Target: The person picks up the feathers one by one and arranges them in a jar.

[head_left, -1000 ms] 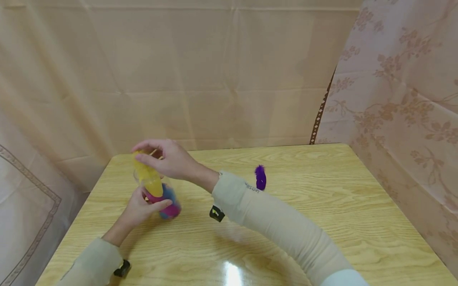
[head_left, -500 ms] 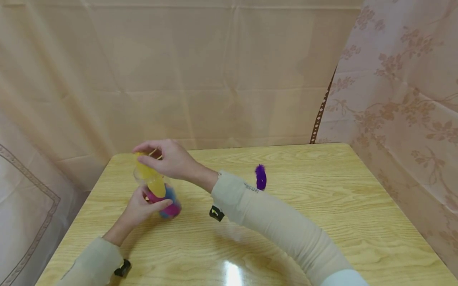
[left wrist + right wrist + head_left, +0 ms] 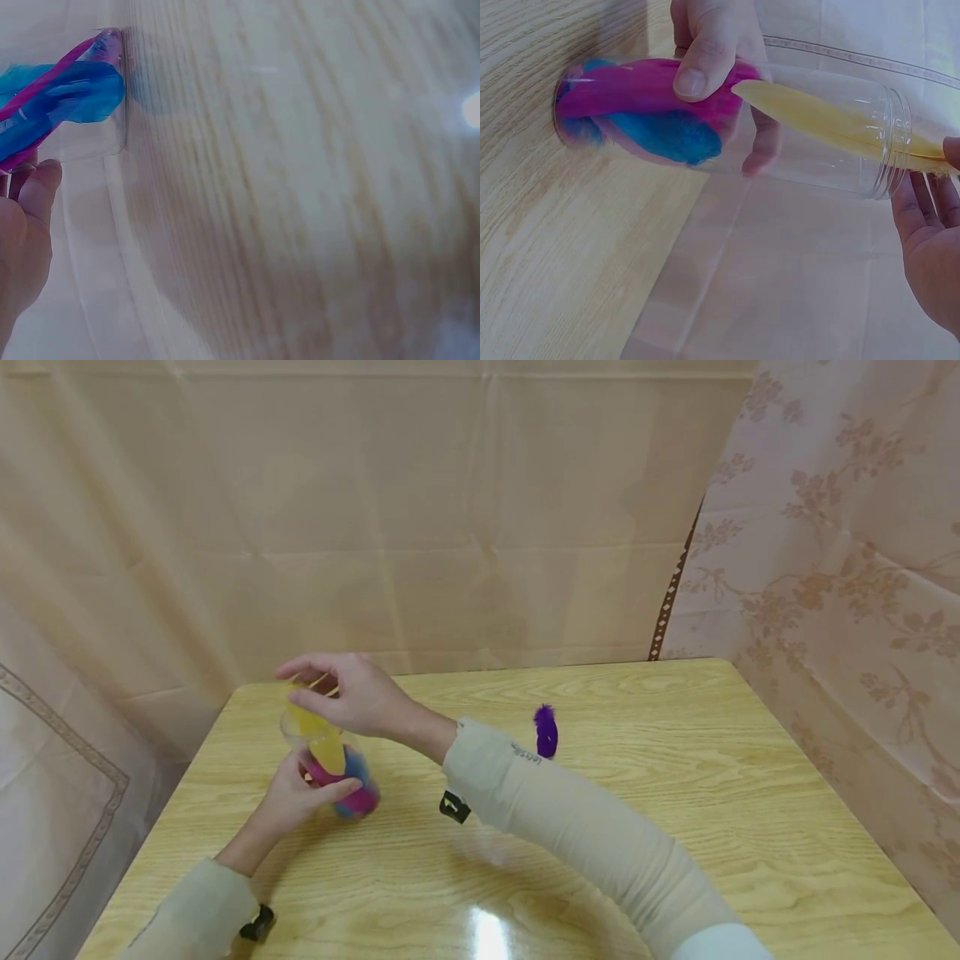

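A clear jar (image 3: pixel 817 169) stands on the table, its open mouth towards my right hand. Pink and blue feathers (image 3: pixel 660 112) lie bunched in its lower part. My left hand (image 3: pixel 288 793) grips the jar round its middle, thumb across the near side. At the mouth, my right hand (image 3: pixel 367 697) pinches a yellow feather (image 3: pixel 810 116) by its quill end. Most of this feather is inside the jar, its tip close to the pink feathers. Only the jar's base and the left hand's fingers (image 3: pixel 45 187) show in the left wrist view.
A purple feather (image 3: pixel 546 732) lies on the wooden table (image 3: pixel 675 760), beyond the right sleeve (image 3: pixel 570 810). Beige cloth (image 3: pixel 450 527) hangs behind the table, and patterned cloth (image 3: pixel 862 610) hangs at the right.
The yellow feather has shifted slightly to the right within the jar's mouth. Both hands and the jar stay almost in place.
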The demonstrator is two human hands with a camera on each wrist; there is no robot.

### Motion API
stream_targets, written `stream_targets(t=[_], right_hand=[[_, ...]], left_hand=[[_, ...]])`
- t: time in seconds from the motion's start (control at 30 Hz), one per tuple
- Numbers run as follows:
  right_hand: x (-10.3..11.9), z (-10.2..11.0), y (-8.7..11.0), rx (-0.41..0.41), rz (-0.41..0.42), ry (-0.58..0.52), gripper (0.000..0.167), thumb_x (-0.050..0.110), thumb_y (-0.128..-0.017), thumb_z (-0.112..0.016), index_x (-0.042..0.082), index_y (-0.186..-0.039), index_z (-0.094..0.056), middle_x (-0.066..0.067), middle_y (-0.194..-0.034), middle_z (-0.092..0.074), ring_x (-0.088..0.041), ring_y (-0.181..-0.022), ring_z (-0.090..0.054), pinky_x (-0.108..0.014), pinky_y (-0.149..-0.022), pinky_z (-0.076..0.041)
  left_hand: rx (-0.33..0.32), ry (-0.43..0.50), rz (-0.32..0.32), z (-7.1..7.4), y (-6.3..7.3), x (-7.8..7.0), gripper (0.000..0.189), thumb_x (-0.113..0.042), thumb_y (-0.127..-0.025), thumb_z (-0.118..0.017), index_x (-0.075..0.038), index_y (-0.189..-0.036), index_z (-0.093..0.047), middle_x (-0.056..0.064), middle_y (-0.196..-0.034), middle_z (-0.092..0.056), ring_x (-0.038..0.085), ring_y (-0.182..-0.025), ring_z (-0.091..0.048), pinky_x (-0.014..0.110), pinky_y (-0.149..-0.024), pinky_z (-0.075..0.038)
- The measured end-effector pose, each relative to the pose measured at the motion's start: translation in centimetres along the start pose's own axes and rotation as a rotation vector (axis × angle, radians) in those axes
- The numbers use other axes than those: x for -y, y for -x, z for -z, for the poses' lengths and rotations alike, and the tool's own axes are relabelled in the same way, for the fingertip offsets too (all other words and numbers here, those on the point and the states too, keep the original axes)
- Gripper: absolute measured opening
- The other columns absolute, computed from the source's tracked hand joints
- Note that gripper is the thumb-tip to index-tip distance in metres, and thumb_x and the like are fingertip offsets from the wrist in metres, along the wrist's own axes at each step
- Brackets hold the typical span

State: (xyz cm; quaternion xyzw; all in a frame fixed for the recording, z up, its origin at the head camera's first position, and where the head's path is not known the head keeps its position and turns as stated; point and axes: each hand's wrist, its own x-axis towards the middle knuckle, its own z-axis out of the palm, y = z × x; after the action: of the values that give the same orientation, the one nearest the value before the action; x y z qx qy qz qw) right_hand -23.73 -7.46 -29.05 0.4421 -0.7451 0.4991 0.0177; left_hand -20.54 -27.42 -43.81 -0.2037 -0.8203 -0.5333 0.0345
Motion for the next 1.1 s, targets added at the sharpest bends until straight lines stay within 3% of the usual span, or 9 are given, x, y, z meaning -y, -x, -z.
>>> stream_targets(t=[0.27, 0.5, 0.6, 0.87, 1.1], right_hand=[[-0.05, 0.0, 0.0, 0.005, 0.009, 0.007, 0.027, 0.01, -0.1, -0.064, 0.007, -0.127, -0.066, -0.001, -0.112, -0.073, 0.004, -0.093, -0.062, -0.013, -0.083, -0.05], [-0.08, 0.11, 0.0, -0.01, 0.012, -0.006, 0.032, 0.01, -0.099, -0.066, 0.008, -0.132, -0.062, -0.002, -0.116, -0.073, 0.003, -0.098, -0.064, -0.014, -0.084, -0.051], [-0.08, 0.11, 0.05, -0.01, 0.011, -0.009, 0.033, 0.009, -0.099, -0.066, 0.008, -0.131, -0.062, -0.002, -0.116, -0.073, 0.003, -0.099, -0.064, -0.013, -0.085, -0.05], [-0.06, 0.06, 0.23, -0.007, -0.006, -0.057, 0.033, 0.008, -0.099, -0.066, 0.007, -0.131, -0.061, -0.004, -0.117, -0.072, 0.003, -0.1, -0.064, -0.013, -0.085, -0.051], [-0.45, 0.43, 0.53, -0.015, 0.04, -0.01, 0.035, 0.01, -0.099, -0.066, 0.006, -0.134, -0.06, -0.004, -0.127, -0.069, 0.001, -0.115, -0.06, -0.015, -0.101, -0.041]], left_hand=[[-0.006, 0.006, -0.008, -0.05, -0.02, -0.05, 0.037, -0.003, -0.089, -0.078, -0.006, -0.123, -0.062, 0.006, -0.117, -0.067, 0.016, -0.106, -0.06, 0.027, -0.087, -0.05], [-0.061, -0.062, 0.038, -0.11, 0.2, -0.44, 0.066, -0.007, -0.085, -0.082, -0.004, -0.142, -0.049, 0.01, -0.107, -0.061, 0.015, -0.085, -0.054, 0.026, -0.058, -0.047], [-0.058, -0.074, 0.061, -0.13, 0.27, -0.7, 0.073, -0.009, -0.086, -0.083, -0.008, -0.148, -0.044, 0.013, -0.103, -0.057, 0.018, -0.088, -0.053, 0.027, -0.06, -0.049], [-0.05, -0.078, 0.087, -0.16, 0.37, -0.72, 0.077, -0.012, -0.087, -0.081, -0.01, -0.152, -0.039, 0.016, -0.119, -0.059, 0.021, -0.099, -0.056, 0.028, -0.073, -0.053], [-0.057, -0.083, 0.066, -0.22, 0.25, -0.67, 0.074, -0.011, -0.087, -0.082, -0.007, -0.15, -0.042, 0.016, -0.125, -0.06, 0.019, -0.101, -0.057, 0.027, -0.076, -0.053]])
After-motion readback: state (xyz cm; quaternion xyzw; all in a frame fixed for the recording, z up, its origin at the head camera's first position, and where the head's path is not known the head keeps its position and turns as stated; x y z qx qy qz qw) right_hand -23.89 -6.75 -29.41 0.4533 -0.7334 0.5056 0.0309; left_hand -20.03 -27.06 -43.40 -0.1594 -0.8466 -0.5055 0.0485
